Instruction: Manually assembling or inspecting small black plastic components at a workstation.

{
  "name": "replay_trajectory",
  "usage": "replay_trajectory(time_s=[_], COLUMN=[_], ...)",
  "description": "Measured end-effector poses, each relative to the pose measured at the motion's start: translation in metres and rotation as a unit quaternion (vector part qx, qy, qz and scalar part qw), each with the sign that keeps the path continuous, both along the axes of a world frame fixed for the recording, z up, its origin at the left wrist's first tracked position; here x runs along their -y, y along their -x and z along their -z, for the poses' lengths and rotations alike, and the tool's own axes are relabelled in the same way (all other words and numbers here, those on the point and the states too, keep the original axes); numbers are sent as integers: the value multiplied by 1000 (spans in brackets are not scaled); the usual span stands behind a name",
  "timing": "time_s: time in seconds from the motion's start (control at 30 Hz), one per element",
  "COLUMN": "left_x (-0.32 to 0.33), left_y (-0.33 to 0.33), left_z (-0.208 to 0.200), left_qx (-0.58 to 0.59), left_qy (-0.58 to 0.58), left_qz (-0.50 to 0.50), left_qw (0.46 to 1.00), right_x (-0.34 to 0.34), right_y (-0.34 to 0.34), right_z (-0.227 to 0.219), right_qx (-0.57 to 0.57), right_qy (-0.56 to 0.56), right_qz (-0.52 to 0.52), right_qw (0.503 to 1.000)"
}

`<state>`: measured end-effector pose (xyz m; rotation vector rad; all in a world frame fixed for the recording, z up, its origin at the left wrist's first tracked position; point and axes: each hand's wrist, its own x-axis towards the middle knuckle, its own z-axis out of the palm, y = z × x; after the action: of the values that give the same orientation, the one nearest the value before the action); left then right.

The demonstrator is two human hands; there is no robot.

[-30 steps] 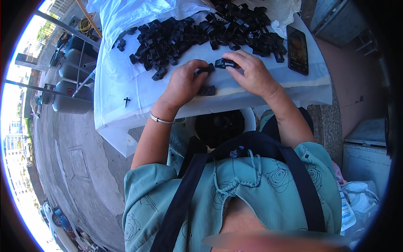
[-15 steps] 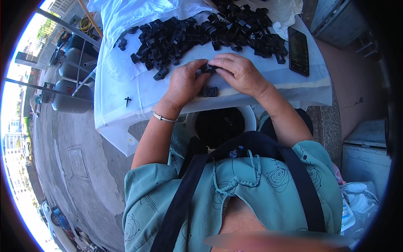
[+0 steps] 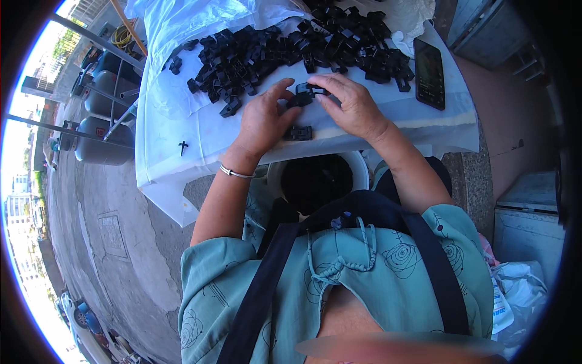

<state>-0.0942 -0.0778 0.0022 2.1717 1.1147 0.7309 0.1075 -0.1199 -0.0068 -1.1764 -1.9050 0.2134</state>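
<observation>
Between my hands, over the near part of the table, is a small black plastic part point(image 3: 310, 89). My right hand point(image 3: 354, 109) pinches it between thumb and fingers. A darker black piece point(image 3: 299, 99) lies against it, beside my left thumb; whether the two are joined I cannot tell. My left hand point(image 3: 262, 124) has its thumb and forefinger spread apart, the thumb touching or almost touching the darker piece. Just below the hands, a separate black rectangular part point(image 3: 299, 133) rests near the table edge. Beyond them lies a large heap of similar black parts point(image 3: 242, 60).
A white sheet covers the table point(image 3: 212, 130). On it are a phone point(image 3: 429, 74) at the right and a small black cross-shaped piece point(image 3: 183, 147) at the left. Below the front edge stands a white bucket point(image 3: 362, 173) with dark contents. Grey gas cylinders point(image 3: 106, 139) stand at the left.
My left forefinger has lifted and spread away from the thumb. The black part, earlier mostly covered by both hands' fingers, now shows more fully in my right hand.
</observation>
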Motion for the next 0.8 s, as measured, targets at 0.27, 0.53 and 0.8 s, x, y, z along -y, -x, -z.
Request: replay_trajectory(time_s=[0.27,0.53,0.8], left_x=[1,10,0], left_y=[3,25,62], left_z=[3,-4,13], left_qx=[6,49,-41], left_qy=[-10,-110,-148], left_qz=[9,45,-168], left_qw=[1000,992,974], right_x=[-4,15,9], right_y=[9,20,-26], right_z=[1,4,-30], right_qx=[67,237,141], right_qy=[-44,-47,-83], right_qz=[-72,53,233], right_qw=[994,969,959])
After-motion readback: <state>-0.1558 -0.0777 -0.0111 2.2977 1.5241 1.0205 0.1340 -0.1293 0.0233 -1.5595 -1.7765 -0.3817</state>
